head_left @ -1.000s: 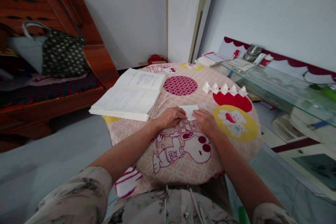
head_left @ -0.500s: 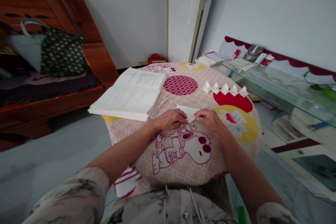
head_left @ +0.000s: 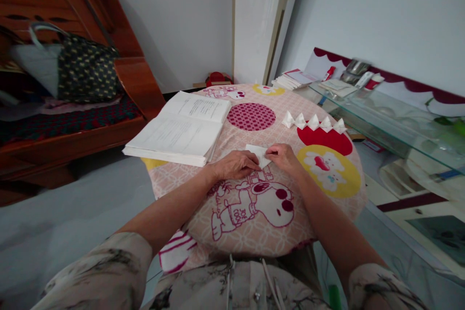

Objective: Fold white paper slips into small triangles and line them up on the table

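A small piece of white paper [head_left: 259, 154] lies on the patterned tablecloth [head_left: 232, 232], between my two hands. My left hand [head_left: 238, 164] rests at its left edge, fingers curled together and pressing the paper down. My right hand [head_left: 284, 157] pinches the paper's right side between thumb and fingers. Part of the sheet is hidden under the fingers. Beyond my right hand stand several folded white paper pieces [head_left: 314, 123] with pointed tops, in a row. To the left of my left hand lies a thick open book [head_left: 178, 131] with printed pages.
A glass-topped cabinet [head_left: 395, 116] runs along the right wall, with papers and a red-and-white cup [head_left: 373, 82] on it. A stack of papers [head_left: 292, 79] sits at the table's far edge. On the left, a wooden bench [head_left: 134, 82] holds a dark patterned bag [head_left: 87, 70].
My right hand has moved slightly left and up along the paper, its fingers now more drawn together. My left hand stays on the paper. The view has shifted slightly.
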`<state>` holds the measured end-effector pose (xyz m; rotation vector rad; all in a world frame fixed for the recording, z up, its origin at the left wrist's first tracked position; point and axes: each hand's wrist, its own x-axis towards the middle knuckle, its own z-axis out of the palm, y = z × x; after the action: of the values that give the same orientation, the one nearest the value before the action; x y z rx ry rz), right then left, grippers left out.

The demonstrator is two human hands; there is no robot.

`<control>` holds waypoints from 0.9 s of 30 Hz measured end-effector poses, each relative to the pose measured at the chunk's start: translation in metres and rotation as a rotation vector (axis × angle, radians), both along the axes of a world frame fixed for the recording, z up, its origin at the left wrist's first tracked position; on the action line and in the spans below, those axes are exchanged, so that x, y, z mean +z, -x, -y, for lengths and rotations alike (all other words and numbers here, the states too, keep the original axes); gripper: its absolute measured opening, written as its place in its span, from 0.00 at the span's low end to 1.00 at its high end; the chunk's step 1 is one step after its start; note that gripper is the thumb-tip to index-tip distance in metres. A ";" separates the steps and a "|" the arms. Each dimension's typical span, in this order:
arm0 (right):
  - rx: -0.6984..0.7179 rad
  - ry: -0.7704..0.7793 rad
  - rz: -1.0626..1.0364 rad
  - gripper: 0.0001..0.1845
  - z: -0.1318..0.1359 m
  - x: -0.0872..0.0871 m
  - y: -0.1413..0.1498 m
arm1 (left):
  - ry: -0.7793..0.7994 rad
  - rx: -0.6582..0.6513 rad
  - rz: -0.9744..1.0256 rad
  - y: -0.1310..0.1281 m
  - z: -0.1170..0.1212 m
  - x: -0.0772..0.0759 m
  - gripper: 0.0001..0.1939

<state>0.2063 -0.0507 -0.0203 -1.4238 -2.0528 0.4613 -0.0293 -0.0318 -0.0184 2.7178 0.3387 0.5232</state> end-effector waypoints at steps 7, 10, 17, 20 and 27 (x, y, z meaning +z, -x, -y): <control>-0.066 -0.031 0.063 0.07 0.000 -0.004 0.002 | 0.006 -0.001 0.004 0.000 0.001 0.002 0.16; -0.103 -0.030 0.112 0.08 -0.002 -0.007 0.004 | 0.023 0.006 0.011 0.000 0.002 0.002 0.17; -0.126 -0.084 0.129 0.07 -0.002 -0.012 0.007 | 0.047 -0.006 0.024 0.000 -0.002 0.000 0.16; -0.133 -0.078 0.136 0.07 -0.001 -0.012 0.007 | 0.052 -0.006 0.025 0.002 -0.002 -0.001 0.17; -0.126 -0.060 0.136 0.07 0.000 -0.011 0.007 | 0.068 -0.004 0.024 0.003 -0.003 -0.002 0.17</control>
<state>0.1997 -0.0508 -0.0310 -1.5746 -2.0483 0.2554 -0.0319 -0.0288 -0.0201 2.6436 0.3390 0.5335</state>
